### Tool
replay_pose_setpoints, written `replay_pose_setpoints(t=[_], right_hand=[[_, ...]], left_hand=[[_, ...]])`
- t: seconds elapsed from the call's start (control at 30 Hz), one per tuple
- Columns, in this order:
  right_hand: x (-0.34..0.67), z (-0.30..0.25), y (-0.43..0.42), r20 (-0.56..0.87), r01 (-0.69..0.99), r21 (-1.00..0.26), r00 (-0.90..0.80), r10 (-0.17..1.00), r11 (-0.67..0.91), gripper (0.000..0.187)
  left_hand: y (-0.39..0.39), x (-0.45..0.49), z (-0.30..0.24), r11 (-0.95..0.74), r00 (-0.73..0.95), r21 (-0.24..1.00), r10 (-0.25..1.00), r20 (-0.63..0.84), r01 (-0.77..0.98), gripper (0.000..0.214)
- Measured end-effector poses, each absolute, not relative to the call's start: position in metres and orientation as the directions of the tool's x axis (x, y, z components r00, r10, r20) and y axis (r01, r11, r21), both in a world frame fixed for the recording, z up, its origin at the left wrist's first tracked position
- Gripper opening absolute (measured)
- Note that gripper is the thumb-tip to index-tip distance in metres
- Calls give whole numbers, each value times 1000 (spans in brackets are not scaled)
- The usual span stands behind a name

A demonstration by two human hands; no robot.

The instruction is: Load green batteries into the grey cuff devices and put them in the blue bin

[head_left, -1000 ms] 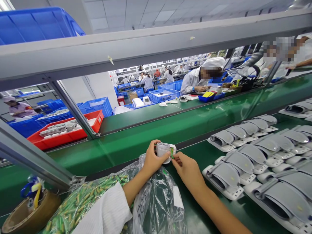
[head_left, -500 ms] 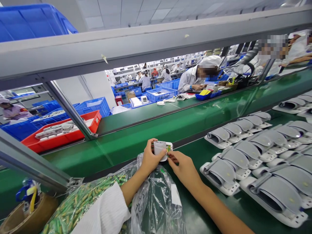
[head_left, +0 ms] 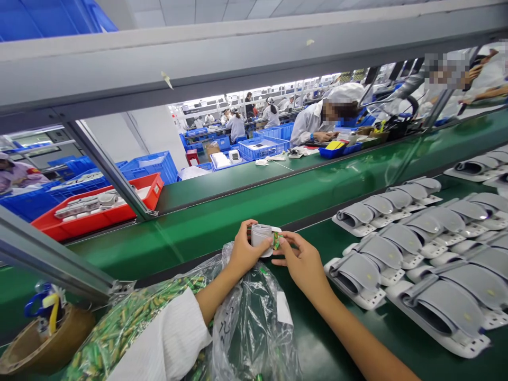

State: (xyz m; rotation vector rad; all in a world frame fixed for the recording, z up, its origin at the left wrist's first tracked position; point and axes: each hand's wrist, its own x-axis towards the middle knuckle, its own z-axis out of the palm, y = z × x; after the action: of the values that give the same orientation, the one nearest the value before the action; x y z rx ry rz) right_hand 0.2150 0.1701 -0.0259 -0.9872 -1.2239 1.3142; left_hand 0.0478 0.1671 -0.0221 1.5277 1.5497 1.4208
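Observation:
My left hand [head_left: 243, 253] is closed around a wrist blood pressure monitor [head_left: 261, 235] with a rolled grey cuff and white case. Green-and-gold batteries [head_left: 277, 240] show at the case's right end. There my right hand [head_left: 304, 263] has its thumb and fingertips on a battery; the other fingers are curled beside the case. Beneath my left forearm lies a clear plastic bag [head_left: 254, 323] with many similar batteries [head_left: 130, 323]. To the right, several more monitors with grey cuffs [head_left: 440, 307] lie in rows on the green surface [head_left: 317, 333].
A brown bowl [head_left: 67, 338] holding scissors [head_left: 37, 304] stands at lower left. A metal frame post [head_left: 107, 169] and crossbeam [head_left: 238, 53] stand ahead. Beyond are a red tray [head_left: 95, 214], blue crates [head_left: 264, 148] and a co-worker [head_left: 313, 121] bent over the opposite bench.
My right hand's thumb has shifted up onto the batteries, and its fingers have spread from their earlier pinch at the case's lower edge. My left hand keeps hold of the monitor.

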Motion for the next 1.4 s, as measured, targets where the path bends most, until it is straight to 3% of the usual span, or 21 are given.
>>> replay_pose_setpoints(t=[0.13,0.3,0.53,0.8,1.13,1.3,1.4], right_hand=[[213,-31,172,18,-138,-990,-167,986,-5,66],[215,-31,169,90,-81,-994,-194,977,76,55],[212,-36,169,69,-107,-993,-214,974,47,49],[216,-41,165,312,263,-888,-260,914,378,53],[221,-38,168,222,371,-878,-246,943,304,39],[222,-37,170,315,496,-799,-133,940,338,50],[219,-42,171,336,419,-841,-91,937,342,67]], left_hand=[[167,48,-21,-190,-214,911,935,282,366,58],[169,48,-24,-215,-202,907,932,301,361,58],[170,48,-25,-200,-218,922,935,281,332,58],[168,49,-21,-182,-205,898,938,281,400,58],[167,51,-19,-189,-191,893,939,286,409,58],[169,50,-21,-198,-180,908,943,279,369,59],[171,48,-23,-210,-178,922,944,278,326,59]])
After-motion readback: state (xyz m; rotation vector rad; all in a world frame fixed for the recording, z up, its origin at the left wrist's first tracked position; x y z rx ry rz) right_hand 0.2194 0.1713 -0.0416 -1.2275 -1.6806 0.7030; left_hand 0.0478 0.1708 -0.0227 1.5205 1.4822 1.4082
